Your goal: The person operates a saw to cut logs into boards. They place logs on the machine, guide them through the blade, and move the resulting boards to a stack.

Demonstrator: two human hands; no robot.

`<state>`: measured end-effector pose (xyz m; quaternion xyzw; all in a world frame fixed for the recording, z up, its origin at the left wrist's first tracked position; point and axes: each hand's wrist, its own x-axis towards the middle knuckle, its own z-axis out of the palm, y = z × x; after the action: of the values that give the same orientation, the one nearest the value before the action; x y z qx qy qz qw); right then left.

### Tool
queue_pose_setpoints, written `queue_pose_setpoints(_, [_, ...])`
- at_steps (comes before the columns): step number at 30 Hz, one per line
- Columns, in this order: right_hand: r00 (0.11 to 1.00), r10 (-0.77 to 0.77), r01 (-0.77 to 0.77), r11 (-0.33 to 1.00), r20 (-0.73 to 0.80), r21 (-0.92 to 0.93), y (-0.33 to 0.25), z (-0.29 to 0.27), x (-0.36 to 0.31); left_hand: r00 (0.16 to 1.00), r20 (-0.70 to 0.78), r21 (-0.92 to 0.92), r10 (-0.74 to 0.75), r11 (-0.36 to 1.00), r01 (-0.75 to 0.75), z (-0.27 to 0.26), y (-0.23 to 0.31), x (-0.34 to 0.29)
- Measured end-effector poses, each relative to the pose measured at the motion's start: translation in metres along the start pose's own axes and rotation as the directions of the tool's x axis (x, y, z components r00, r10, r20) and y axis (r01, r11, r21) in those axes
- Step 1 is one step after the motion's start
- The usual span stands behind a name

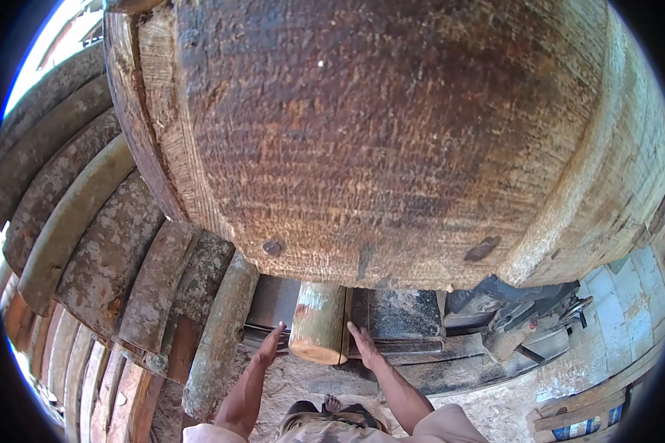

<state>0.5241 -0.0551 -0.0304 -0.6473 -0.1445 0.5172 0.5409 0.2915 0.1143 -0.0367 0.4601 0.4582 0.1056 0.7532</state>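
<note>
A short length of log [319, 325] with pale green-brown bark lies on a dark metal saw table [406, 317], its pale cut end facing me. A thin dark upright line, perhaps a blade, runs along the log's right side. To the log's left, my left hand [272, 345] is held with its fingers stretched out and a small gap to the bark. My right hand [363, 345] is at the right side, fingers extended beside the thin dark line; whether it touches the log I cannot tell. Above, a big wooden beam [391, 148] hides the log's far end.
Several bark-covered logs [111, 258] are stacked at the left, one standing close to my left forearm. Dark machine parts [510, 317] sit to the right of the table, with pale tiles [621, 310] beyond. Sawdust [273, 395] covers the floor around my foot [332, 403].
</note>
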Motion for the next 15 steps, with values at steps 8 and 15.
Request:
queue_pose_setpoints(8, [0.987,0.111,-0.118,0.992,0.114,0.054,0.039,0.031,-0.089,0.900,0.430,-0.188,-0.062,0.970,0.156,-0.004,-0.062,-0.075])
queue_pose_setpoints(15, [0.990,0.095,-0.099,0.995,0.103,0.031,0.059,0.044,-0.175,0.901,0.429,-0.187,-0.060,0.970,0.154,-0.003,-0.104,-0.146])
